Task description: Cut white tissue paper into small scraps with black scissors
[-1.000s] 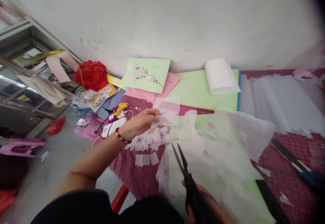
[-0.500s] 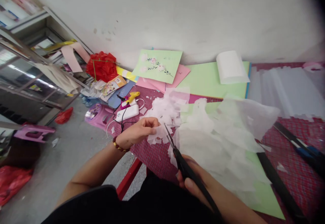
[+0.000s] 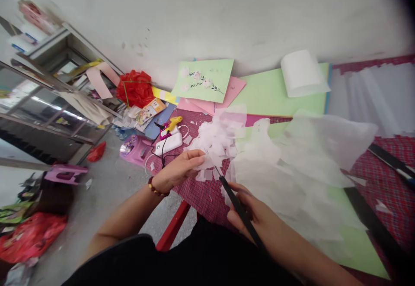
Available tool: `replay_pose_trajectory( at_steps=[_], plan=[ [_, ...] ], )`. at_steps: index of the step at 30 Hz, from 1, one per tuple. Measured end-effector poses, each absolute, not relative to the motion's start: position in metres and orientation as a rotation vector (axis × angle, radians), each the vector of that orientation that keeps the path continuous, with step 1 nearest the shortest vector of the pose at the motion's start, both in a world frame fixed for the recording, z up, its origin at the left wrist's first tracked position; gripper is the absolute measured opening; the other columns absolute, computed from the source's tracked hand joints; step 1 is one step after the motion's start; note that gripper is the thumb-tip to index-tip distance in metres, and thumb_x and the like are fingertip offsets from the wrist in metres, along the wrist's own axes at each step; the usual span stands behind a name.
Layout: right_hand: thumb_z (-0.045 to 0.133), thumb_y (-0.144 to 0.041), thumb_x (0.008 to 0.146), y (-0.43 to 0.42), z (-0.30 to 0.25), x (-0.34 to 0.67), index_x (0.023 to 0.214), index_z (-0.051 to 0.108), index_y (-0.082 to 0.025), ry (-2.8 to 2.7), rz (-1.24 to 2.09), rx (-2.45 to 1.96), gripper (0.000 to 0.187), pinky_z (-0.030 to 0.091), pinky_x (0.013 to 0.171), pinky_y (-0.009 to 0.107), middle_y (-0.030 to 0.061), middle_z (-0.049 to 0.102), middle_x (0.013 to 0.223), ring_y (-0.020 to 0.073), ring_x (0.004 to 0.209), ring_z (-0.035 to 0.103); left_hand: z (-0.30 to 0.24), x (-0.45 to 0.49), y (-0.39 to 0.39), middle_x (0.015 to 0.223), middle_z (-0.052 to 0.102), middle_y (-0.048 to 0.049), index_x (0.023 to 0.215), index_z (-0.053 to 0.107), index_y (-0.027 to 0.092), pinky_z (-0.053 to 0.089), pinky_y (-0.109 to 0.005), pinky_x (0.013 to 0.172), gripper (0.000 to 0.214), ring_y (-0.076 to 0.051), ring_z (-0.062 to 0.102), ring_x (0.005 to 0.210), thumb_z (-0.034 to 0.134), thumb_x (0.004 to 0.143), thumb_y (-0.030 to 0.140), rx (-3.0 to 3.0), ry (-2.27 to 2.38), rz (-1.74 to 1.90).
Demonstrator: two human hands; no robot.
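Note:
My left hand pinches a small piece of thin white translucent paper between thumb and fingers. Wrapped around the black handle of a pair of scissors is my right hand. The blade tips are at the lower right edge of the paper; whether they touch it I cannot tell. Just beyond my left hand lies a loose heap of cut white paper pieces. Larger translucent white sheets spread over green card to the right of the scissors.
A yellow glue gun and a white power bank with cables sit left of the heap. Behind are a green card with flowers and a white paper roll. A pink stool stands on the floor.
My view has shifted slightly left, so surroundings appear farther right. The scissors have turned and their blades look closer together, nearer the paper. My left hand keeps its pinch.

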State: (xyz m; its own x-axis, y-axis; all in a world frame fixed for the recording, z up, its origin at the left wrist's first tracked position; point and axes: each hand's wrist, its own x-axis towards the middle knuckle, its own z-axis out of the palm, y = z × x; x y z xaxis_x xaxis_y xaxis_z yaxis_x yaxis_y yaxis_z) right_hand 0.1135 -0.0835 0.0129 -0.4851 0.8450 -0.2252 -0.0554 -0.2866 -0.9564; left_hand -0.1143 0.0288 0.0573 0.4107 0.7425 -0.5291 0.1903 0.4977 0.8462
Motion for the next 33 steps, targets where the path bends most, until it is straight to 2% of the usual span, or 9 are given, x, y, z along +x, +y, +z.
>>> replay_pose_trajectory(
  at_steps=[4, 10, 16, 23, 26, 29, 31, 33],
  plan=[
    [0.06, -0.028, 0.087, -0.075, 0.019, 0.117, 0.139, 0.045, -0.023, -1.321, 1.836, -1.024, 0.054, 0.047, 0.1, 0.048, 0.0112, 0.064, 0.126, 0.0297, 0.116, 0.061, 0.05, -0.111, 0.033, 0.053, 0.03, 0.0084, 0.072, 0.058, 0.013, 0.01, -0.022, 0.044, 0.036, -0.003, 0.017, 0.045, 0.074, 0.076, 0.045, 1.124, 1.179, 0.387],
    [0.063, -0.018, 0.08, -0.065, 0.02, 0.124, 0.135, 0.049, -0.024, -1.261, 1.853, -1.086, 0.057, 0.044, 0.104, 0.047, 0.0098, 0.061, 0.131, 0.0289, 0.121, 0.058, 0.034, -0.099, 0.035, 0.051, 0.027, 0.009, 0.062, 0.05, 0.015, 0.011, -0.022, 0.046, 0.04, -0.004, 0.017, 0.046, 0.072, 0.078, 0.045, 1.152, 1.273, 0.57],
    [0.058, -0.015, 0.082, -0.059, 0.016, 0.123, 0.131, 0.053, -0.023, -1.167, 1.905, -1.051, 0.049, 0.043, 0.104, 0.046, 0.0086, 0.064, 0.125, 0.0263, 0.114, 0.06, 0.026, -0.085, 0.034, 0.053, 0.036, 0.0081, 0.07, 0.058, 0.014, 0.016, -0.02, 0.047, 0.034, -0.004, 0.022, 0.047, 0.074, 0.074, 0.044, 1.099, 1.339, 0.569],
    [0.061, -0.017, 0.08, -0.061, 0.016, 0.12, 0.132, 0.051, -0.022, -1.185, 1.843, -1.109, 0.053, 0.045, 0.098, 0.045, 0.0087, 0.064, 0.119, 0.0256, 0.103, 0.061, 0.027, -0.075, 0.031, 0.05, 0.039, 0.0059, 0.061, 0.058, 0.013, 0.019, -0.02, 0.044, 0.042, -0.004, 0.026, 0.044, 0.07, 0.072, 0.051, 1.018, 1.389, 0.567],
    [0.061, -0.018, 0.081, -0.067, 0.014, 0.118, 0.129, 0.054, -0.022, -1.207, 1.823, -1.096, 0.048, 0.047, 0.092, 0.04, 0.0067, 0.065, 0.11, 0.0235, 0.096, 0.061, 0.029, -0.075, 0.025, 0.05, 0.038, 0.0063, 0.058, 0.053, 0.015, 0.022, -0.019, 0.044, 0.041, -0.005, 0.029, 0.044, 0.071, 0.069, 0.05, 0.977, 1.42, 0.592],
    [0.06, -0.02, 0.082, -0.072, 0.008, 0.115, 0.122, 0.056, -0.022, -1.204, 1.822, -1.066, 0.041, 0.048, 0.078, 0.033, 0.0029, 0.063, 0.094, 0.0189, 0.082, 0.058, 0.03, -0.076, 0.017, 0.057, 0.044, 0.0055, 0.065, 0.054, 0.015, 0.028, -0.017, 0.048, 0.036, -0.005, 0.036, 0.049, 0.075, 0.066, 0.045, 0.949, 1.459, 0.64],
    [0.062, -0.022, 0.079, -0.07, 0.004, 0.112, 0.12, 0.056, -0.021, -1.189, 1.866, -1.018, 0.041, 0.044, 0.066, 0.028, -0.0011, 0.056, 0.081, 0.015, 0.07, 0.052, 0.026, -0.077, 0.017, 0.06, 0.047, 0.0047, 0.067, 0.054, 0.016, 0.03, -0.017, 0.048, 0.036, -0.006, 0.038, 0.051, 0.077, 0.064, 0.044, 0.917, 1.482, 0.652],
    [0.068, -0.03, 0.076, -0.066, 0.003, 0.112, 0.119, 0.055, -0.019, -1.159, 1.893, -0.953, 0.046, 0.037, 0.058, 0.025, -0.0052, 0.047, 0.071, 0.0117, 0.06, 0.043, 0.024, -0.075, 0.022, 0.056, 0.042, 0.006, 0.064, 0.052, 0.016, 0.026, -0.018, 0.046, 0.04, -0.005, 0.034, 0.048, 0.079, 0.06, 0.045, 0.914, 1.464, 0.702]
  ],
)
